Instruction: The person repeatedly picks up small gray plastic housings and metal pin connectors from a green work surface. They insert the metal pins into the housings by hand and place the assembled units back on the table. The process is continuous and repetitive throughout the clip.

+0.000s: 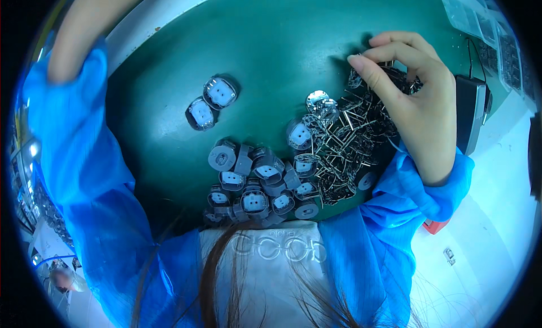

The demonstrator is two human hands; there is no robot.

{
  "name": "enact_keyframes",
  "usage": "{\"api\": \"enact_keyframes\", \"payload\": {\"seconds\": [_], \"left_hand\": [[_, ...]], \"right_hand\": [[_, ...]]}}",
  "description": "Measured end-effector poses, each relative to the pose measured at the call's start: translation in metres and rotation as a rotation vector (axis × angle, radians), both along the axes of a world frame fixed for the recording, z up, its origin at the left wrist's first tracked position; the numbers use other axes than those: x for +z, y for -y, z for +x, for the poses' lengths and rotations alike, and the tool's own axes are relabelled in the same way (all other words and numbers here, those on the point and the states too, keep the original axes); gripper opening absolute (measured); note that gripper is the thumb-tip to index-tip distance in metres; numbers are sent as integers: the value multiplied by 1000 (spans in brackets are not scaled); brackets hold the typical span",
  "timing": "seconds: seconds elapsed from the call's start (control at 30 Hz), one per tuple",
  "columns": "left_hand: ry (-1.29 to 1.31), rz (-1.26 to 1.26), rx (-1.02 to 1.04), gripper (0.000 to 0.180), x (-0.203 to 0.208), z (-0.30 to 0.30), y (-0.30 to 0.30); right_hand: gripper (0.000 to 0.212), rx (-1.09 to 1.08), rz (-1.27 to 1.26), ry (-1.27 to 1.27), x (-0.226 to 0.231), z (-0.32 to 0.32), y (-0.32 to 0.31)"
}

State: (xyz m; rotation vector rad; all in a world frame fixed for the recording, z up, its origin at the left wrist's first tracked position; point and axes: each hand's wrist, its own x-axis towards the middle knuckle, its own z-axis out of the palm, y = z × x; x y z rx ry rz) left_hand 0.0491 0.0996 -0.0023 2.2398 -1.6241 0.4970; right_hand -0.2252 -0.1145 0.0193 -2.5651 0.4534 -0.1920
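Observation:
My right hand (420, 85) is over the far end of a tangled pile of thin metal frame pieces (350, 141). Its thumb and index fingertip come together in a pinch; what lies between them, if anything, cannot be made out. A small metal piece (354, 78) shows just below the thumb. My left forearm (84, 31) reaches up past the top left edge, with the hand out of sight. Left of the metal pile sits a heap of round grey plastic housings (254, 202) with pale inserts. Two more housings (220, 92) lie together farther off.
A green mat (271, 51) covers the work surface. Clear plastic trays (480, 23) stand at the far right. A black box-shaped device (470, 110) with a cable sits right of my right hand. A red object (436, 225) shows beside my right sleeve.

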Motion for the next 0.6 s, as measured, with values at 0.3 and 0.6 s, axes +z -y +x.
{"api": "enact_keyframes", "payload": {"seconds": [0.3, 0.6], "left_hand": [[-700, 496, -314, 52, 27, -108, -2], [-998, 189, -288, 46, 10, -98, 19]], "right_hand": [[18, -179, 567, 234, 1, 4, -26], [17, -105, 937, 179, 1, 13, -33]]}}
